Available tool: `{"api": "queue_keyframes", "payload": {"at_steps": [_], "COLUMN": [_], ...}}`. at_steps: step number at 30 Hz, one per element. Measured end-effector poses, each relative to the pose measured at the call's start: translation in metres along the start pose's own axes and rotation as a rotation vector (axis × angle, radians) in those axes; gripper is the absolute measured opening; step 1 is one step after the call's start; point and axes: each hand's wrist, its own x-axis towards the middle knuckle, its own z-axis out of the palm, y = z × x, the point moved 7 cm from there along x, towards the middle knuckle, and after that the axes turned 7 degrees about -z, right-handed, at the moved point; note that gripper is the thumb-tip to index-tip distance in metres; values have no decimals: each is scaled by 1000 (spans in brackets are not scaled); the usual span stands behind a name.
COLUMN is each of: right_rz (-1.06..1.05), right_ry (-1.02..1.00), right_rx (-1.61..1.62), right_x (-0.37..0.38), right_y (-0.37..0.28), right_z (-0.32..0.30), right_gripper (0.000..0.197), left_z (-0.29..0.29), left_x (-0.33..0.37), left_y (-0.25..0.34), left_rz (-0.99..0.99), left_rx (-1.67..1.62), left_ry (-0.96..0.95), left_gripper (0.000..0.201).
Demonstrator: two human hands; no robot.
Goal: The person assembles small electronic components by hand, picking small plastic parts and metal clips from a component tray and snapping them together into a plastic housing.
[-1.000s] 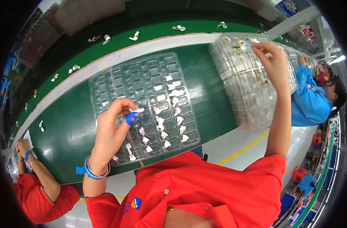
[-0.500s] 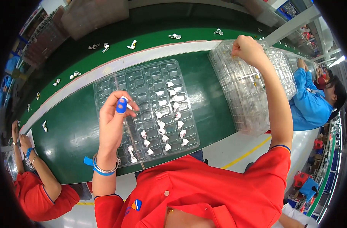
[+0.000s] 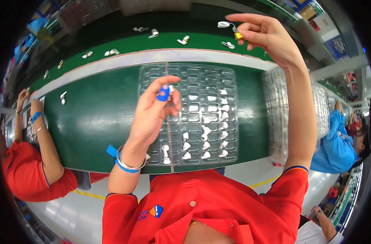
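Note:
My left hand (image 3: 155,103) is closed over the clear tray, a blue finger cot (image 3: 163,93) on its thumb. A small white earbud piece (image 3: 171,88) shows between thumb and fingers, mostly hidden. At the far right, my right hand (image 3: 264,37) reaches over the green conveyor belt (image 3: 132,46). Its thumb and fingertips pinch an earbud part with a yellow patch (image 3: 238,35); a thin wire links this to a white oval piece (image 3: 223,25). The clear compartmented tray (image 3: 236,122) holds several white earbud pieces (image 3: 206,131), mostly in its right columns.
A tall stack of clear trays (image 3: 277,118) stands on the green table (image 3: 96,118) at right. More earbud parts (image 3: 184,40) lie spaced along the belt, behind a pale rail (image 3: 124,59). One loose part (image 3: 63,97) lies left. Co-workers (image 3: 31,171) sit on both sides.
My right hand has gone from the tray stack to over the belt and now holds the yellow-patched part. The view has turned left, so the tray appears farther right. My left hand still holds its piece.

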Motion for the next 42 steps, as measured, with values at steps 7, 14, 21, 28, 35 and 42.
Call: {"api": "queue_keyframes", "payload": {"at_steps": [7,14,21,28,35,42], "right_rz": [-90,-48,-463,-633,-247,-256], "right_ry": [-3,160,319,273,248,130], "right_rx": [603,645,-67,-341,259,226], "right_x": [18,-15,-30,-34,-29,-22], "right_y": [7,28,8,-11,17,11], "right_z": [89,128,119,128,121,119], "right_gripper": [51,34,18,21,9,18], "left_z": [-10,-5,-5,-16,-13,-13], "left_x": [4,2,6,6,7,4], "left_y": [-2,-1,-5,-8,-8,-6], "left_rz": [-6,-59,12,12,12,0], "left_rx": [-90,-420,-327,-248,-113,-16], "left_ry": [-14,-137,-97,15,18,-2], "left_gripper": [29,26,26,28,29,27]}}
